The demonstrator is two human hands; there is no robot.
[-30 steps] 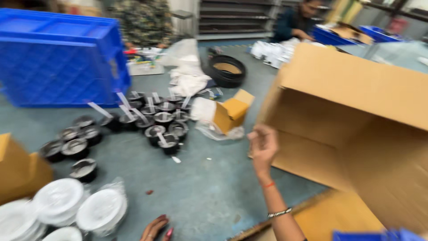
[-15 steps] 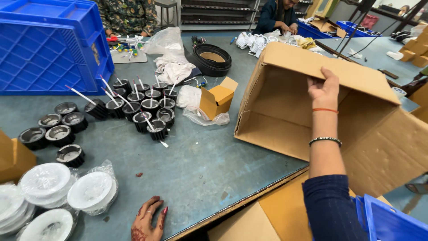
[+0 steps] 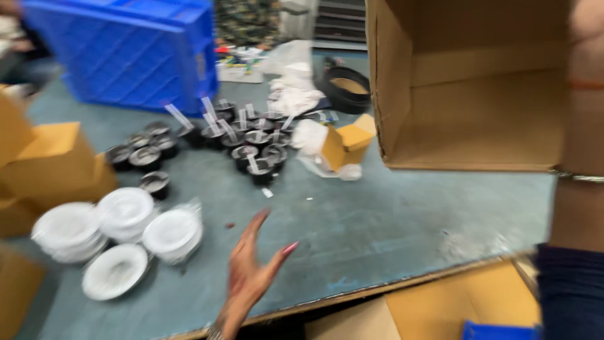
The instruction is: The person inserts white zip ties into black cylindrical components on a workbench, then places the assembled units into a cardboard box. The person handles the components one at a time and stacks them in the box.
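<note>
Grey-green bench (image 3: 377, 220): right hand (image 3: 582, 94) grips large open brown cardboard box (image 3: 465, 88) up-right; left hand (image 3: 251, 271) splayed, empty, nearer white discs (image 3: 126, 226).

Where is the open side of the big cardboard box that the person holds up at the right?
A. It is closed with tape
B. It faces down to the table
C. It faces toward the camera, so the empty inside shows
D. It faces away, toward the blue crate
C: the big cardboard box shows its bare brown inside walls and floor to the camera, with nothing in it, while the right hand is at its right edge.
</note>
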